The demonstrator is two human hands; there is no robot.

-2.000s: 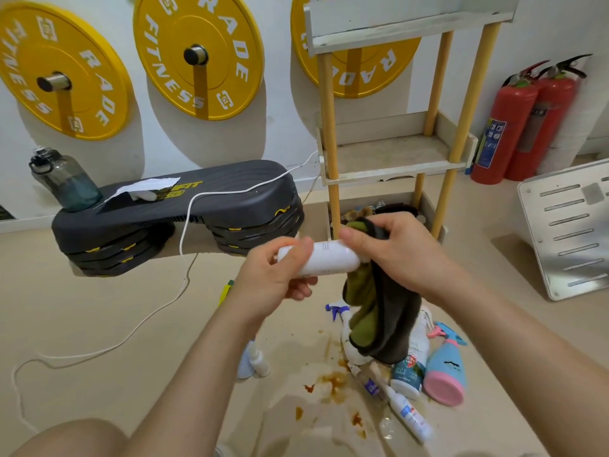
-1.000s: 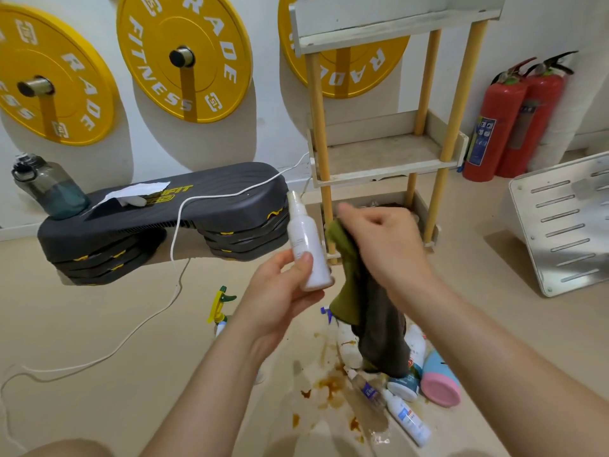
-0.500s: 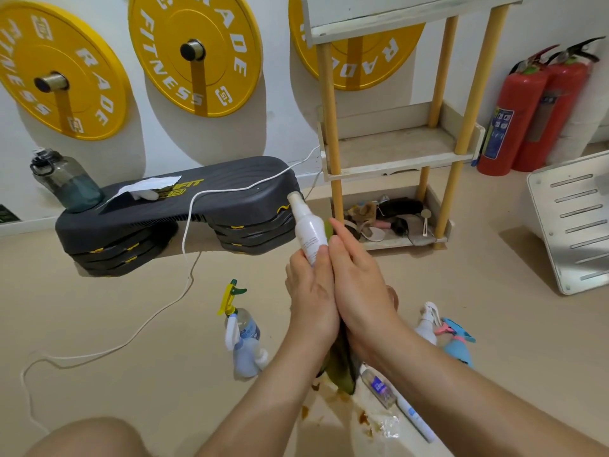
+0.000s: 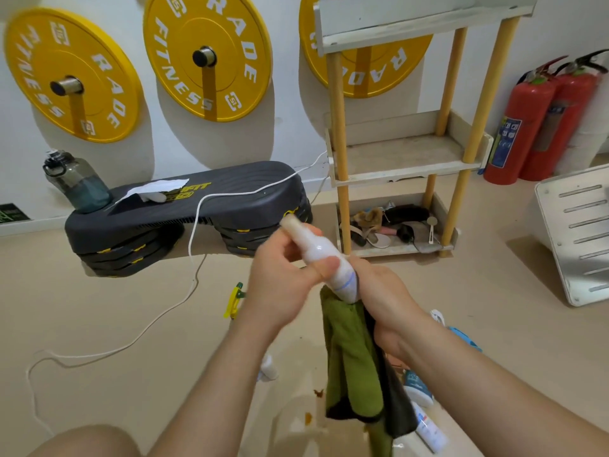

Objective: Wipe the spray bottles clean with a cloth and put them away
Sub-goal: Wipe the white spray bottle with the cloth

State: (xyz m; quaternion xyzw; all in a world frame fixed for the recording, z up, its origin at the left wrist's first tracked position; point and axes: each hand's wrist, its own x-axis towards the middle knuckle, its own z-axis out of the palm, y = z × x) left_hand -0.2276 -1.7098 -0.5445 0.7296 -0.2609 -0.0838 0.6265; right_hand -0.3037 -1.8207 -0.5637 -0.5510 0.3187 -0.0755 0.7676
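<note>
White spray bottle (image 4: 316, 250): in mid-air before the wooden shelf rack (image 4: 405, 169), tilted with its nozzle up and to the left. The left hand (image 4: 283, 285) grips its body, thumb across the front. Green-and-dark cloth (image 4: 352, 357): bunched round the bottle's base and clasped there by the right hand (image 4: 385, 301), the rest hanging down. Further bottles (image 4: 428, 430): lying on the floor below, near brown stains (image 4: 308, 418).

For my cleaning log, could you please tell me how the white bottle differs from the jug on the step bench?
The white bottle is opaque; the jug is smoky and see-through. The white bottle is tilted in mid-air; the jug stands on the step bench. The left grip holds the white bottle, the right grip holds a cloth at its base; no grip touches the jug. Both are bottles.
</note>
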